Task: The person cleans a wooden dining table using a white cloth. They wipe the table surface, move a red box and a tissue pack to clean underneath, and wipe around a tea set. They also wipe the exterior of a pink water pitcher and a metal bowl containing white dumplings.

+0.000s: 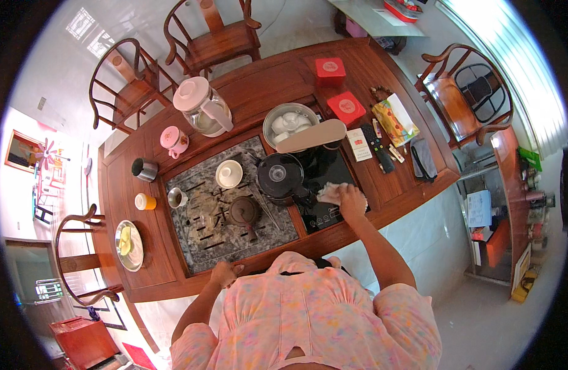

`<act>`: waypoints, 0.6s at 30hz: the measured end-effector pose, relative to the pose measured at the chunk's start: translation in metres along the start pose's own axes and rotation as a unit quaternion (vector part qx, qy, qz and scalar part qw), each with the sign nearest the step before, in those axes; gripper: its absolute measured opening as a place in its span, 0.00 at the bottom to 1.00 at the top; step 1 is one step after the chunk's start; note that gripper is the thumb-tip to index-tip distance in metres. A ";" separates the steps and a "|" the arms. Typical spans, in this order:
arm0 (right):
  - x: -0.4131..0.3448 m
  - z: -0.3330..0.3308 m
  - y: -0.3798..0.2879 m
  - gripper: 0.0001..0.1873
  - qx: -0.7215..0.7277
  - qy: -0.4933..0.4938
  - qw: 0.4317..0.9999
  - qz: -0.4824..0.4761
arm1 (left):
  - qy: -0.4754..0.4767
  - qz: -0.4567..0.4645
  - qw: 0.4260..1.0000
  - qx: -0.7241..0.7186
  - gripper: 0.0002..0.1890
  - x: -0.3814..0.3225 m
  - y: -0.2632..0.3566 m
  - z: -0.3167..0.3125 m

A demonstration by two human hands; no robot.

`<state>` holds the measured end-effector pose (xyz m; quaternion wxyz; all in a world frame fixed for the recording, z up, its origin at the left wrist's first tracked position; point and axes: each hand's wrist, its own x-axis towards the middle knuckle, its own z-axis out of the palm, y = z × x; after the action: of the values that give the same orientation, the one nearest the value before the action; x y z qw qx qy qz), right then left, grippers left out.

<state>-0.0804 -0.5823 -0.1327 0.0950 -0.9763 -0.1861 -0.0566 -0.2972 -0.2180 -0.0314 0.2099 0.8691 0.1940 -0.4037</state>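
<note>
In my right hand [353,202] is a bunched white cloth [329,193], pressed on the black glass cooktop [321,166]. Left of it, a dark kettle [277,175] with a glass lid knob sits on the cooktop's left side. My left hand [224,274] rests at the front edge of the wooden tea table [156,290], thumb apart, with nothing seen in it. Before that hand, a brown clay teapot [243,212] stands on the stone tea tray [196,252]. A white lidded bowl [229,174] and a small metal-lined cup [177,198] share the tray, with metal tongs [268,208].
Behind the cooktop, a metal pot [271,113] holds white cups, a beige lid-like piece [311,135] across it. A glass pitcher [210,113], pink mug [174,141] and fruit plate [137,247] stand left. Red boxes [330,73], a remote [376,148] and tissues [395,121] lie right.
</note>
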 end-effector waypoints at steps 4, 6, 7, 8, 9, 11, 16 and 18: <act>0.034 -0.005 -0.005 0.14 0.009 0.077 0.996 0.051 | -0.006 -0.013 1.000 0.012 0.34 0.001 -0.001 0.000; 0.050 -0.009 -0.010 0.16 0.018 0.104 0.993 0.053 | 0.001 -0.011 1.000 0.023 0.35 0.003 -0.004 0.003; 0.052 -0.012 -0.013 0.17 -0.011 0.091 0.994 0.055 | 0.007 -0.004 1.000 0.028 0.35 0.004 -0.007 0.005; 0.053 -0.016 -0.015 0.19 -0.041 0.077 0.995 0.057 | 0.013 0.003 0.999 0.032 0.35 0.005 -0.009 0.006; 0.054 -0.019 -0.016 0.20 -0.072 0.064 0.994 0.060 | 0.016 0.007 0.999 0.030 0.35 0.004 -0.008 0.006; 0.046 -0.010 -0.009 0.17 -0.118 0.062 0.989 0.059 | 0.022 0.017 0.999 0.026 0.35 0.004 -0.007 0.004; 0.016 0.000 -0.002 0.12 -0.196 0.007 0.979 0.060 | 0.013 0.007 1.000 0.009 0.34 0.017 -0.022 0.018; 0.007 -0.008 -0.004 0.11 -0.174 -0.056 0.979 0.087 | 0.015 0.008 1.000 0.000 0.33 0.014 -0.021 0.016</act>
<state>-0.0761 -0.5781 -0.1233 -0.0820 -0.9920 -0.0930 -0.0252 -0.3089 -0.2067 -0.0564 0.2102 0.8766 0.1903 -0.3888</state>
